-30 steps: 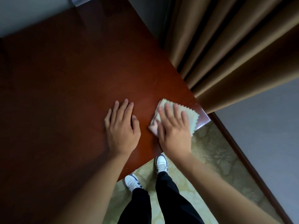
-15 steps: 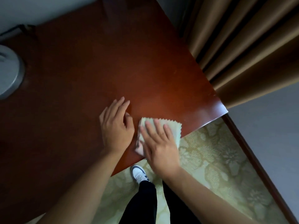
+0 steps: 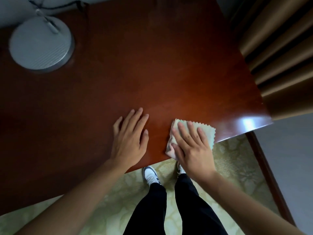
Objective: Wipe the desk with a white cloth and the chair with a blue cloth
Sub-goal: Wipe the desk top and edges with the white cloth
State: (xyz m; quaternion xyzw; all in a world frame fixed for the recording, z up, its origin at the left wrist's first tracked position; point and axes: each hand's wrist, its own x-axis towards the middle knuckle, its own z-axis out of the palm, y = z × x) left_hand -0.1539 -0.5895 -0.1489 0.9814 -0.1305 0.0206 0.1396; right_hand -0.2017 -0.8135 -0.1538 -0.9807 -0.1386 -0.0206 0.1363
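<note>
A dark red-brown wooden desk [image 3: 152, 65] fills most of the view. My right hand [image 3: 191, 146] lies flat on a white cloth [image 3: 209, 133] with zigzag edges, pressing it onto the desk near the front edge. The cloth's right side overhangs the edge slightly. My left hand [image 3: 130, 139] rests flat on the bare desk to the left of the cloth, fingers spread, holding nothing. No chair or blue cloth shows.
A round grey lamp base [image 3: 40, 43] with a cable stands at the desk's back left. Brown curtains [image 3: 279, 48] hang right of the desk. Below the desk edge are patterned carpet [image 3: 237, 167], my legs and shoes.
The cloth and my right hand slid left along the front edge, away from the desk's right corner. My left hand stayed flat on the desk. The view shifted, revealing the lamp base.
</note>
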